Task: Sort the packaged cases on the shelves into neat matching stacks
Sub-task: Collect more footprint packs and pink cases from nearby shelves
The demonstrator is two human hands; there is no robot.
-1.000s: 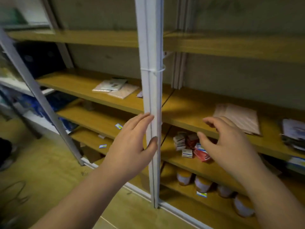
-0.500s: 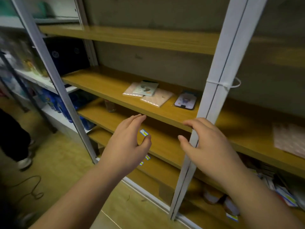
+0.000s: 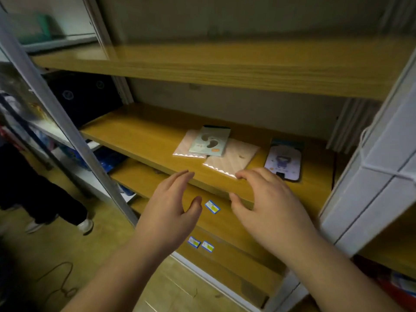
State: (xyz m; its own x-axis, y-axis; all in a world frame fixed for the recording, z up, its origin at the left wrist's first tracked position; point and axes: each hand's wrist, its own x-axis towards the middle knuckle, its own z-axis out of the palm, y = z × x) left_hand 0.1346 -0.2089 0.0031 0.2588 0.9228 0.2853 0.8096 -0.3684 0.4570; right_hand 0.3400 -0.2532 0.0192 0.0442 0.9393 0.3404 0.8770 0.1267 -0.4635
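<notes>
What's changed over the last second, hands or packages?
The view swung left, from the post and the boxes on a lower shelf to the packages on the middle shelf. The left hand let go of the post; the right hand came up to the shelf edge, fingertips near a pink package. Both hands hold nothing. The packages lie as they did half a second ago.

Wooden shelf (image 3: 139,136), pink packets (image 3: 231,158), purple case (image 3: 283,159) lying flat
</notes>
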